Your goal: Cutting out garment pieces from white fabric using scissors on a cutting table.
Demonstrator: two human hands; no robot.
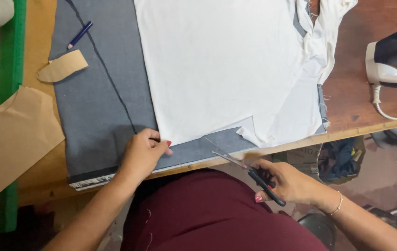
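1. One table (356,100), brown wood, fills the top of the view; its front edge runs from lower left up to the right, and bare wood shows at the far right.
2. One grey cloth (98,116) lies flat across the table, its near edge along the table front and its frayed selvage at the lower left. A dark chalk line runs down it.
3. One white cloth (217,65) lies on the grey cloth, long axis running away from the person, its near edge slanting up to the right, with a notch at the corner.
4. Two tan paper pieces: a large one (7,139) at left, a small one (63,66) overlapping the grey cloth's edge.
5. One iron (391,60) at the right edge, cord trailing.
6. One left hand (141,154) presses fingertips, bent and close together, on the grey cloth at the white cloth's near corner.
7. One right hand (287,182), off the table front, grips the scissors (247,171).
8. The scissors point up-left toward the cloth edge, blades slightly parted and apart from it.
9. One blue pencil (80,35) lies top left.
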